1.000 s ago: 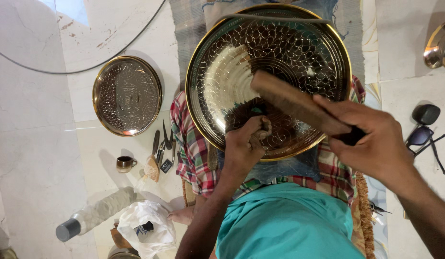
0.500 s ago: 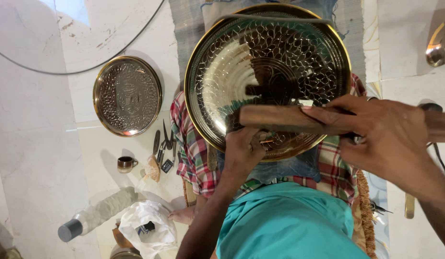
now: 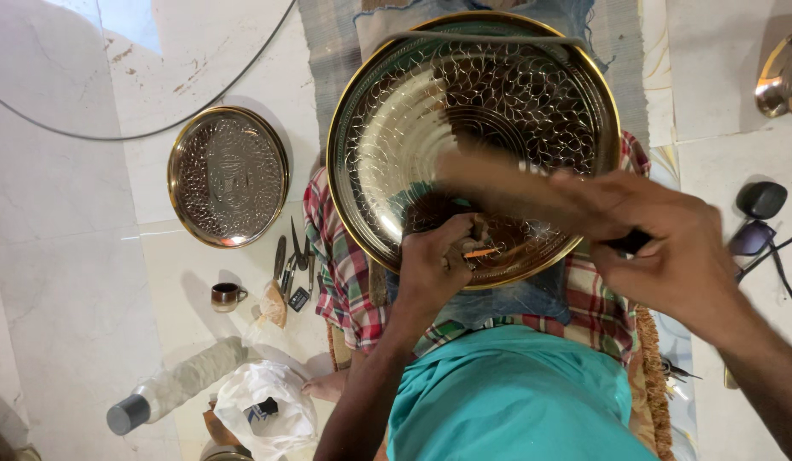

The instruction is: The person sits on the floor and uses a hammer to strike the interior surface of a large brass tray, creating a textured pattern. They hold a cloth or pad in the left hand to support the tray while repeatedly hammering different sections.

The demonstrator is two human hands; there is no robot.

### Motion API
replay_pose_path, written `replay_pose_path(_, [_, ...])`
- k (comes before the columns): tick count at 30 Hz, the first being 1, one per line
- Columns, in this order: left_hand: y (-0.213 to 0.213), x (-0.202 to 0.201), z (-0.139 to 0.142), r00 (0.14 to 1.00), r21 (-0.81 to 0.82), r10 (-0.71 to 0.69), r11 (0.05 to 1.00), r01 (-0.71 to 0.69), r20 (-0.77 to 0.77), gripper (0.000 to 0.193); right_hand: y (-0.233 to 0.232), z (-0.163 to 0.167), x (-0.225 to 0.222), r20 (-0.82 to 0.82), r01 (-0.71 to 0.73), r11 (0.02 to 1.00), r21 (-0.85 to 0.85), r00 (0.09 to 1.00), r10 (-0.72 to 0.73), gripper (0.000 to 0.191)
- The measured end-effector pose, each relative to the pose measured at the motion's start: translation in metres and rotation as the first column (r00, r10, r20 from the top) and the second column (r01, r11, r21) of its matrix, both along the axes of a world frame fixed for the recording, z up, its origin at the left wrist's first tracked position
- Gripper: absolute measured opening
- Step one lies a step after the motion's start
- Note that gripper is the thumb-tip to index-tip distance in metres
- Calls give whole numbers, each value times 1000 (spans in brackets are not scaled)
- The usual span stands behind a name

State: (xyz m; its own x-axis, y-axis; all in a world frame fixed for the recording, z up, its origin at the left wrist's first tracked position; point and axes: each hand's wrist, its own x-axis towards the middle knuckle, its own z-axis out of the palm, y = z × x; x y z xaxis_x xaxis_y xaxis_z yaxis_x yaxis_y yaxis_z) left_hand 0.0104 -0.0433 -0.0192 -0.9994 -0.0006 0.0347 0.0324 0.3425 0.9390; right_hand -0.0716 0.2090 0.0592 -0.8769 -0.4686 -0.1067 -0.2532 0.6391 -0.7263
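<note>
1. We see a large round brass plate resting on the person's lap, tilted slightly up toward the head camera, its chased leaf-pattern face turned to us. We judge it lies there so both hands can reach the inner face from the near rim.

2. Our left hand sits on the lower part of the plate, fingers curled closed around a small punch-like tool; an orange tip shows just beside the knuckles. The wrist comes up from below and is bent so the tool stands against the metal.

3. Our right hand is wrapped tightly around the dark handle of a wooden mallet. The mallet head is blurred, lying across the plate just above the left hand, so it appears to be mid-swing. The forearm enters from the lower right corner.

4. A checked cloth pads the lap beneath the plate, probably to cushion and steady it.

5. On the floor to the left lie a smaller brass plate, several hand tools, a small cup and a white bag, all well apart from the hands. Sunglasses lie to the right.
</note>
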Motion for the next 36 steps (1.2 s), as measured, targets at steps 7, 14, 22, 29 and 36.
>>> replay_pose_path(7, [-2,-4,3,994,30,-53,998,51,90,53,-3,13,13,-15,72,984,-160,997,-76,77])
replay_pose_path(14, [-11,-22,4,951,-148,-304,945,293,-60,54,14,-36,56,-119,210,899,-384,955,-273,47])
replay_pose_path(22, [-13,-58,8,745,-248,-666,727,640,-28,25,16,-77,160,-173,543,825,-154,808,-564,60])
replay_pose_path(29, [-10,-79,7,531,-372,-845,511,775,-54,25,23,-112,211,-123,641,739,-209,732,-670,65])
replay_pose_path(36, [-5,-47,1,910,117,-412,903,414,-37,25,21,-101,198,112,655,731,-193,755,-647,76])
